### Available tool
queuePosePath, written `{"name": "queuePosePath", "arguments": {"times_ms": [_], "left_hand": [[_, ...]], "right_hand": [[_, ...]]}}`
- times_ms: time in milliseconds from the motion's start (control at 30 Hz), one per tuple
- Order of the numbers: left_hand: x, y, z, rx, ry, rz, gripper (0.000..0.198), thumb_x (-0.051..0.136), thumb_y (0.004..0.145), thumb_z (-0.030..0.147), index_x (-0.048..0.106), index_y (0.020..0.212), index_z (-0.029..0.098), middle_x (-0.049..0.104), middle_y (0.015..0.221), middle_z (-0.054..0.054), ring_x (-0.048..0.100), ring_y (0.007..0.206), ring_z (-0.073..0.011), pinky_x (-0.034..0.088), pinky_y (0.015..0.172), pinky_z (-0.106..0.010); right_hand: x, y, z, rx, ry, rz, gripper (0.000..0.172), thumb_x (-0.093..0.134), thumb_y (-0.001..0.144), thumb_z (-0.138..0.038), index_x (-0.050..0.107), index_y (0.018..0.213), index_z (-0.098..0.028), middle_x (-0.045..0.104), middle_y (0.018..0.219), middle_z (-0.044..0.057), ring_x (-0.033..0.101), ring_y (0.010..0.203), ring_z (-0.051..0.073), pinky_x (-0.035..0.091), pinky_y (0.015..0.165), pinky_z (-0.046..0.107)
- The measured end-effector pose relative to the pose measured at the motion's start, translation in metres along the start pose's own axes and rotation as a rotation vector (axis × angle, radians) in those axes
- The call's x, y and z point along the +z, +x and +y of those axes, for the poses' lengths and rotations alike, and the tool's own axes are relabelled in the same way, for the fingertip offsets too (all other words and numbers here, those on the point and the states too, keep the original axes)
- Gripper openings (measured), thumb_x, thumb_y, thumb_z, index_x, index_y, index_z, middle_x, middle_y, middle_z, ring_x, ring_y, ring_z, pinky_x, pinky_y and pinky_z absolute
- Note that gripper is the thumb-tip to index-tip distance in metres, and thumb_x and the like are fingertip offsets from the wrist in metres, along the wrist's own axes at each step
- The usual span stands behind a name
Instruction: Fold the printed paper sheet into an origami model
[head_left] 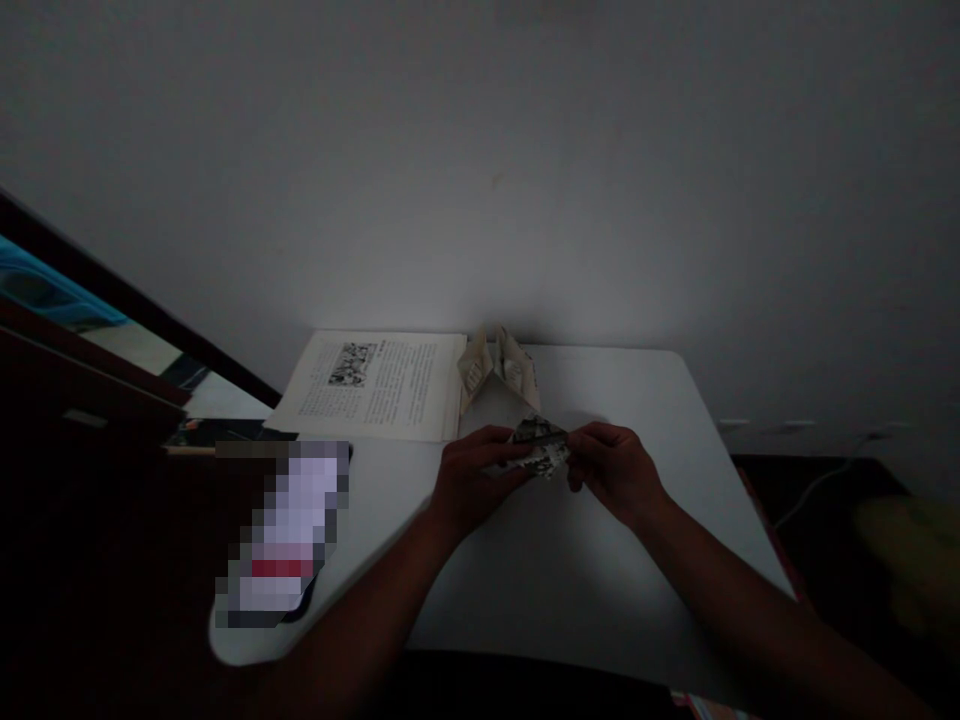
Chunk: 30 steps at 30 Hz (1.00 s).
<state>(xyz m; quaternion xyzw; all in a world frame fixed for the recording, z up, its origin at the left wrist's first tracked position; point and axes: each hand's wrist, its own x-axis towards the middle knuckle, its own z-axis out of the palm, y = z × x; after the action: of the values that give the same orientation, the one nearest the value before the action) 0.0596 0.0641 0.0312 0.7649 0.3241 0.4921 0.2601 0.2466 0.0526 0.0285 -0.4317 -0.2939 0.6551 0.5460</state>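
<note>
A small piece of folded printed paper (541, 446) is held between both hands above the white table. My left hand (476, 478) grips its left side, thumb below and fingers above. At its right edge my right hand (611, 465) pinches the paper with closed fingers. Just behind the hands stands a folded paper shape (499, 372) with open, pointed pockets, made of printed paper. The fine folds of the held piece are too dark to make out.
Loose printed sheets (420, 390) lie at the table's back left. A pixelated phone-like device (296, 530) lies at the left edge. The white table (645, 400) meets a grey wall (480, 180). A cable runs at the right.
</note>
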Motion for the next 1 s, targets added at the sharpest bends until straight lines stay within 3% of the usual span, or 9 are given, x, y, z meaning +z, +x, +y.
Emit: {"name": "queuePosePath", "arguments": {"times_ms": [267, 467, 567, 1000], "left_hand": [[-0.002, 0.0016, 0.0056, -0.008, 0.052, 0.029, 0.017, 0.073, 0.067, 0.024, 0.066, 0.081, 0.017, 0.068, 0.089, -0.006, 0.066, 0.078, -0.0149, 0.055, 0.068, -0.028], [-0.003, 0.0, 0.0046, -0.08, 0.063, -0.013, 0.073, 0.081, 0.052, 0.037, 0.05, 0.115, 0.018, 0.06, 0.106, -0.008, 0.06, 0.095, -0.0211, 0.052, 0.079, -0.035], [-0.0031, -0.0009, 0.0039, -0.093, 0.057, -0.075, 0.088, 0.081, 0.05, 0.042, 0.041, 0.125, 0.02, 0.056, 0.111, -0.009, 0.057, 0.099, -0.0225, 0.051, 0.082, -0.037], [-0.0037, 0.0001, 0.0022, -0.088, 0.009, -0.091, 0.081, 0.08, 0.051, 0.044, 0.044, 0.12, 0.023, 0.053, 0.106, -0.006, 0.054, 0.094, -0.0209, 0.048, 0.079, -0.036]], "right_hand": [[0.0008, 0.0001, 0.0009, -0.051, -0.032, -0.03, 0.015, 0.076, 0.059, -0.024, 0.066, 0.058, -0.012, 0.06, 0.045, 0.0, 0.055, 0.032, 0.013, 0.046, 0.031, 0.023], [-0.0007, 0.0003, 0.002, -0.041, -0.105, -0.047, 0.017, 0.075, 0.062, -0.026, 0.065, 0.059, -0.012, 0.059, 0.044, -0.001, 0.055, 0.033, 0.013, 0.045, 0.033, 0.023], [-0.0006, -0.0002, 0.0026, -0.048, -0.135, -0.065, 0.017, 0.074, 0.063, -0.026, 0.065, 0.06, -0.012, 0.06, 0.045, -0.001, 0.055, 0.033, 0.013, 0.045, 0.033, 0.024], [-0.0014, -0.0006, 0.0044, -0.066, -0.167, -0.092, 0.015, 0.073, 0.066, -0.026, 0.066, 0.061, -0.013, 0.059, 0.046, -0.002, 0.055, 0.035, 0.012, 0.046, 0.036, 0.024]]}}
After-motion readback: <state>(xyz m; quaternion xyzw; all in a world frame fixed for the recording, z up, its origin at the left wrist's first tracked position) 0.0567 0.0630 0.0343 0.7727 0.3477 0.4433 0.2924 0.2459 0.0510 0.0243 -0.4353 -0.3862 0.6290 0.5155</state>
